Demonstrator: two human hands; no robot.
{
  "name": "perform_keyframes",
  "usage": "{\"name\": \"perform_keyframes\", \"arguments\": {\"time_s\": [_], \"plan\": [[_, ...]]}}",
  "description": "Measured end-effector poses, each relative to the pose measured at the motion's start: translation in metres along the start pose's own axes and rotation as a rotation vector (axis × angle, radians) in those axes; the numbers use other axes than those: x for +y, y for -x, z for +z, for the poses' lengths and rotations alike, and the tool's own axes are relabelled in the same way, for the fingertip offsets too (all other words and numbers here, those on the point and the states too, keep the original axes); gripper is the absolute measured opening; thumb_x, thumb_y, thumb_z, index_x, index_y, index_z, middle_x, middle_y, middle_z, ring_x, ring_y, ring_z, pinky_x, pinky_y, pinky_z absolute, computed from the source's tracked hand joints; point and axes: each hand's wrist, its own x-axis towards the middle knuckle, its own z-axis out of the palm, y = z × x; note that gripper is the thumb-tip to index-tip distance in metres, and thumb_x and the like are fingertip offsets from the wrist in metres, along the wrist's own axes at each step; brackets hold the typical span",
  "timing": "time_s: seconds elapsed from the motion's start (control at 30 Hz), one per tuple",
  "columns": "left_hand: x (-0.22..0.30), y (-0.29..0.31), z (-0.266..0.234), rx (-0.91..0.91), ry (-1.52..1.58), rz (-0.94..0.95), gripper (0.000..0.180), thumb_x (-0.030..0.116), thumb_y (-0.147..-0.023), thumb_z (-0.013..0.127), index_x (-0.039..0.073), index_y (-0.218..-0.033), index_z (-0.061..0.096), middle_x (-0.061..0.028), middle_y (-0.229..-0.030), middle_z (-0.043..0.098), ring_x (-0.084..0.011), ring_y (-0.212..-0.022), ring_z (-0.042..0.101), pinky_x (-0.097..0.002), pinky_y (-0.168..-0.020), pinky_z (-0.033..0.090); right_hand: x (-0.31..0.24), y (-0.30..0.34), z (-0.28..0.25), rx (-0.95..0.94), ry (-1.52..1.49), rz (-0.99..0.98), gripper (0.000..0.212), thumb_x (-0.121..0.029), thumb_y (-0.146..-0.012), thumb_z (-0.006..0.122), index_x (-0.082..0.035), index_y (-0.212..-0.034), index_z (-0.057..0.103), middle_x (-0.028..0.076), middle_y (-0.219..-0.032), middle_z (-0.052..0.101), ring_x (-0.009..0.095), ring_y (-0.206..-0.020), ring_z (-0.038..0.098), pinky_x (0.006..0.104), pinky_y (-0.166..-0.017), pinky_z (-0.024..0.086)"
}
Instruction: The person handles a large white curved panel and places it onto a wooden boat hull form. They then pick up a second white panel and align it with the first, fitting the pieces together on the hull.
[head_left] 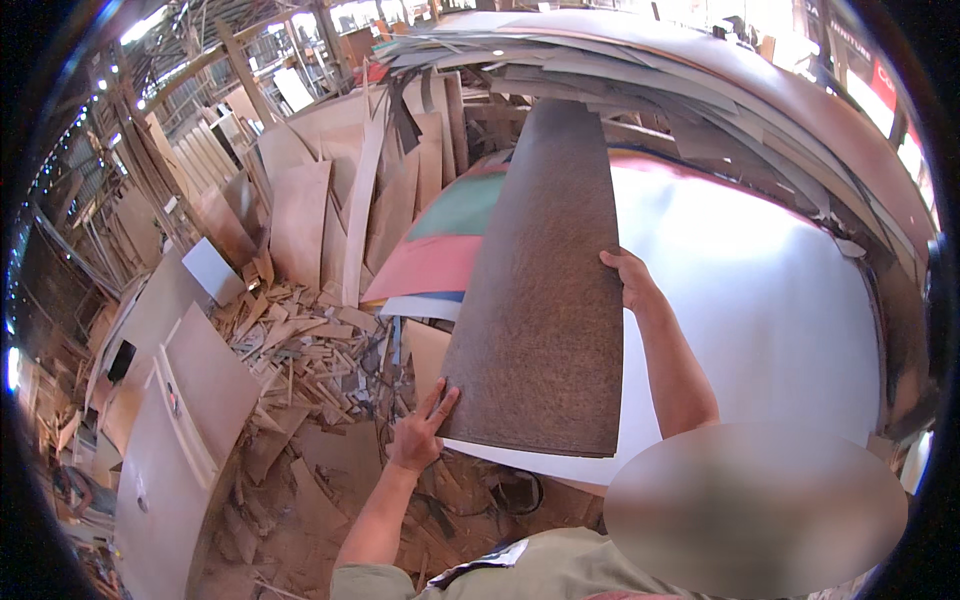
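Both hands, left (418, 432) and right (630, 278), grip a long brown board (545, 290), seemingly resting on a white sheet (770, 300).

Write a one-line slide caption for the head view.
Left hand and right hand grip a long dark brown textured board over a white sheet.
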Motion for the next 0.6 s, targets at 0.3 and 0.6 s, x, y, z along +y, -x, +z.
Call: {"name": "perform_keyframes", "arguments": {"time_s": [0.3, 0.6], "plan": [[-0.060, 0.013, 0.000, -0.109, 0.211, -0.266, 0.097, -0.008, -0.062, 0.058, 0.026, -0.149, 0.031, -0.0038, -0.145, 0.045, -0.0358, -0.087, 0.065, -0.0422, -0.064, 0.053, -0.033, -0.040, 0.153, -0.018, 0.303, -0.203, 0.035, -0.009, -0.092, 0.059, 0.005, -0.124, 0.054, 0.018, -0.115, 0.061, 0.030, -0.103, 0.062, 0.0419, -0.086, 0.052], [-0.097, 0.034, 0.020, 0.191, 0.349, -0.316, 0.084, -0.009, -0.071, 0.053, 0.023, -0.147, 0.036, -0.0079, -0.140, 0.050, -0.0350, -0.099, 0.063, -0.0391, -0.071, 0.054, -0.014, -0.117, 0.273, -0.119, 0.630, -0.272, 0.020, -0.006, -0.082, 0.061, 0.005, -0.098, 0.064, 0.012, -0.085, 0.065, 0.023, -0.073, 0.065, 0.0414, -0.061, 0.053]]}}
